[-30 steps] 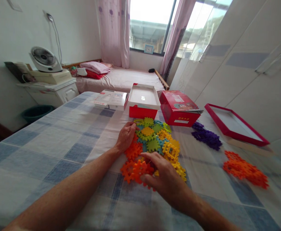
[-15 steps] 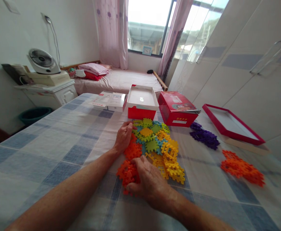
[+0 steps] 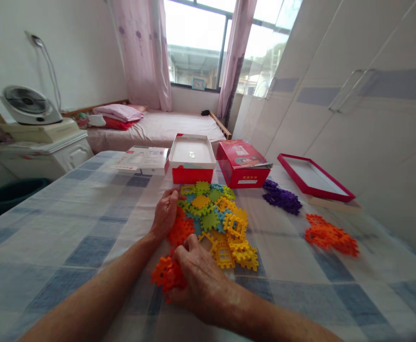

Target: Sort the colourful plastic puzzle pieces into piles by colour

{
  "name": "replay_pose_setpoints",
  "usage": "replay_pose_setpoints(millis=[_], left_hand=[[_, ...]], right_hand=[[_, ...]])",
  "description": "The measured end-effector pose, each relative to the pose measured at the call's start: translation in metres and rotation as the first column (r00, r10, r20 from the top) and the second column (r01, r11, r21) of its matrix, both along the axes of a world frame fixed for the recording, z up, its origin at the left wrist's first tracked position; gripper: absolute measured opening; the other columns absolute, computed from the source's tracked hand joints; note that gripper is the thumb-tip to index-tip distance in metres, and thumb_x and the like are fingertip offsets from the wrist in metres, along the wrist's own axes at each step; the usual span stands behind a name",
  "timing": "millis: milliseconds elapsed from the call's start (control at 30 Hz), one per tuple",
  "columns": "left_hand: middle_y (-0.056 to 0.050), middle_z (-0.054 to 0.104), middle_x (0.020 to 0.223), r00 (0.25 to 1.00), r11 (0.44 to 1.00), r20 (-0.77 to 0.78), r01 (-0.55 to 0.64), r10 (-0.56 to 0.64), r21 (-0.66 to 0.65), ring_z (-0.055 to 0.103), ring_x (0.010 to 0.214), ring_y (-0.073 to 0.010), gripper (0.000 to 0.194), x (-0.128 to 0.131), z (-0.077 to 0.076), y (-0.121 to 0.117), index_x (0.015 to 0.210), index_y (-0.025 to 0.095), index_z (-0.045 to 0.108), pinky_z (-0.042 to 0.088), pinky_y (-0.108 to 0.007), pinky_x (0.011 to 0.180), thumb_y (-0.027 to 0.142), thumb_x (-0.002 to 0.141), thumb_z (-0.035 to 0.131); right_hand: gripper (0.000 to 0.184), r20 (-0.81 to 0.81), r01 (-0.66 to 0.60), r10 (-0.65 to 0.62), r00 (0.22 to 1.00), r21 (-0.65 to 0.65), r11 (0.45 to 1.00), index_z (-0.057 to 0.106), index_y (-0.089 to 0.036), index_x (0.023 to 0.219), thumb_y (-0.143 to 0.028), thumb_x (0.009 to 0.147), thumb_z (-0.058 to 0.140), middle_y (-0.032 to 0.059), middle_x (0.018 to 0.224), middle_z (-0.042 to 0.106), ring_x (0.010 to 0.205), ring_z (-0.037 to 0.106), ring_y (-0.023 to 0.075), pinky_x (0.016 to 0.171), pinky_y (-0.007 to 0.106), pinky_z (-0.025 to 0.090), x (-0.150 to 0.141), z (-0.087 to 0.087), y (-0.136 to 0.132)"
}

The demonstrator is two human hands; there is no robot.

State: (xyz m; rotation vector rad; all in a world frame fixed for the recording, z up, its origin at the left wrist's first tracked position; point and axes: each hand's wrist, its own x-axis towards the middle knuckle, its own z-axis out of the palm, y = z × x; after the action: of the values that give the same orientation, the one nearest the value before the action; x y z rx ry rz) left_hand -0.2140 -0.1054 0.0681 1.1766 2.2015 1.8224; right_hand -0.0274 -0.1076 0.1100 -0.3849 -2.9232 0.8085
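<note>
A heap of coloured interlocking plastic tiles point(image 3: 217, 221) in green, yellow, orange and blue lies in the middle of the checked tablecloth. My left hand point(image 3: 165, 214) rests on the heap's left edge, fingers curled against orange and green pieces. My right hand point(image 3: 197, 275) is closed around a bunch of orange tiles point(image 3: 167, 274) at the near left side of the heap, apart from the rest.
Behind the heap stand an open red box point(image 3: 190, 161), a closed red box point(image 3: 241, 162) and a leaflet point(image 3: 141, 158). A red-rimmed lid point(image 3: 313, 176), purple tiles point(image 3: 282, 198) and orange tiles point(image 3: 329, 235) lie to the right. Wardrobe doors on the right, a bed and a fan on the left.
My right hand has closed on the orange tiles and dragged them toward me and to the left, away from the heap. My left hand has stayed at the heap's left edge.
</note>
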Motion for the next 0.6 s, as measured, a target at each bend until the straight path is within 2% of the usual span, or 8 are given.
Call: replay_pose_setpoints(millis=[133,200,267,333,433,500,533,600], left_hand=[[-0.006,0.059,0.112,1.0,1.0,0.001,0.004,-0.004,-0.01,0.054,0.102,-0.0189,0.048,-0.001,0.0,-0.001,0.076,0.017,0.065,0.037,-0.028,0.093,0.047,0.088,0.03],[-0.006,0.058,0.113,1.0,1.0,0.001,0.009,-0.009,-0.028,0.054,0.102,-0.0199,0.047,-0.003,-0.001,-0.001,0.076,0.018,0.065,0.037,-0.03,0.095,0.048,0.087,0.03],[-0.005,0.058,0.115,1.0,0.999,0.015,0.011,-0.011,-0.046,0.055,0.102,-0.0213,0.047,-0.005,-0.002,-0.002,0.076,0.018,0.065,0.038,-0.032,0.094,0.05,0.087,0.031],[-0.005,0.057,0.117,0.999,0.998,0.033,0.015,-0.013,-0.062,0.055,0.102,-0.0223,0.047,-0.006,-0.004,-0.002,0.076,0.019,0.065,0.04,-0.033,0.093,0.051,0.086,0.032],[-0.005,0.056,0.119,0.999,0.997,0.04,0.026,-0.023,-0.068,0.056,0.101,-0.0231,0.047,-0.008,-0.005,-0.002,0.078,0.019,0.065,0.041,-0.034,0.092,0.053,0.085,0.033],[-0.006,0.056,0.118,0.999,0.998,0.031,0.021,-0.019,-0.065,0.055,0.102,-0.0233,0.048,-0.009,-0.006,-0.002,0.076,0.019,0.064,0.039,-0.035,0.095,0.054,0.084,0.032],[-0.006,0.056,0.118,0.999,0.998,0.028,0.017,-0.015,-0.062,0.055,0.103,-0.0234,0.048,-0.009,-0.006,-0.002,0.075,0.019,0.064,0.038,-0.035,0.096,0.054,0.084,0.033],[-0.006,0.057,0.117,1.0,0.998,0.027,0.012,-0.01,-0.058,0.055,0.103,-0.0233,0.048,-0.009,-0.006,-0.002,0.074,0.019,0.064,0.037,-0.035,0.097,0.055,0.084,0.033]], right_hand=[[0.031,-0.125,-0.069,0.054,0.991,-0.121,0.99,0.051,-0.02,0.093,-0.022,0.065,0.065,0.0054,0.105,0.045,0.089,0.05,0.0168,0.074,0.026,0.047,0.004,-0.009,-0.006],[0.032,-0.216,-0.068,0.032,0.976,-0.162,0.984,0.051,-0.021,0.093,-0.022,0.064,0.065,0.0046,0.103,0.045,0.093,0.049,0.0168,0.077,0.025,0.047,0.011,-0.009,-0.002],[0.035,-0.307,0.009,-0.072,0.949,-0.2,0.98,0.05,-0.021,0.095,-0.019,0.063,0.066,0.0037,0.101,0.047,0.095,0.049,0.0159,0.08,0.024,0.045,0.026,-0.001,0.01],[0.035,-0.355,0.174,-0.25,0.901,-0.232,0.957,0.05,-0.021,0.097,-0.015,0.065,0.063,0.0027,0.098,0.05,0.09,0.051,0.0144,0.08,0.025,0.045,0.051,0.01,0.034],[0.027,-0.334,0.475,-0.509,0.793,-0.183,0.861,0.05,-0.019,0.096,-0.015,0.071,0.056,0.0034,0.093,0.053,0.082,0.053,0.0146,0.074,0.028,0.046,0.1,0.022,0.092],[0.023,-0.337,0.641,-0.61,0.717,-0.027,0.767,0.051,-0.018,0.094,-0.021,0.071,0.056,0.004,0.09,0.054,0.082,0.054,0.017,0.075,0.032,0.046,0.133,0.021,0.136],[0.022,-0.331,0.697,-0.647,0.687,0.047,0.716,0.052,-0.018,0.091,-0.024,0.07,0.056,0.0038,0.088,0.054,0.082,0.054,0.0181,0.076,0.034,0.045,0.147,0.018,0.156],[0.022,-0.287,0.743,-0.69,0.665,0.164,0.648,0.055,-0.018,0.09,-0.027,0.07,0.056,0.0052,0.087,0.056,0.083,0.055,0.0197,0.078,0.034,0.045,0.171,0.01,0.188]])
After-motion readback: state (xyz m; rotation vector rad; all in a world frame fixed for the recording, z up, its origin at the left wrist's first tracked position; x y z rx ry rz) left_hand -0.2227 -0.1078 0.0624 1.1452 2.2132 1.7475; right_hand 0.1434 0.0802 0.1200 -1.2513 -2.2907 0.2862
